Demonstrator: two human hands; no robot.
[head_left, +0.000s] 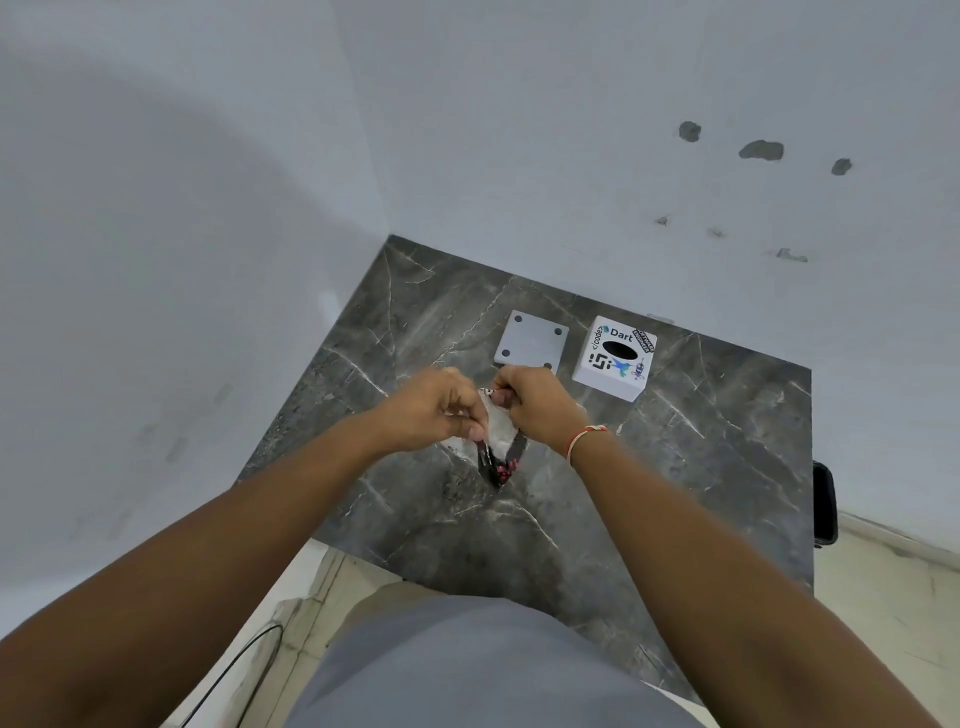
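Observation:
Above the middle of a dark marble table (701, 467), both my hands hold a small sticker sheet (500, 435) with a white backing and a black printed part at its lower end. My left hand (434, 413) pinches its left edge between thumb and fingers. My right hand (530, 400) pinches the top right corner. Just beyond my hands stands a white box (597, 376) with an oval hole in its top and several stickers on it. A flat white square plate (530, 340) with four corner holes lies to its left.
The table stands in a corner between two white walls; the right wall has chipped patches. A black object (825, 504) hangs past the table's right edge. A dark cable (234, 670) runs over the pale floor at lower left.

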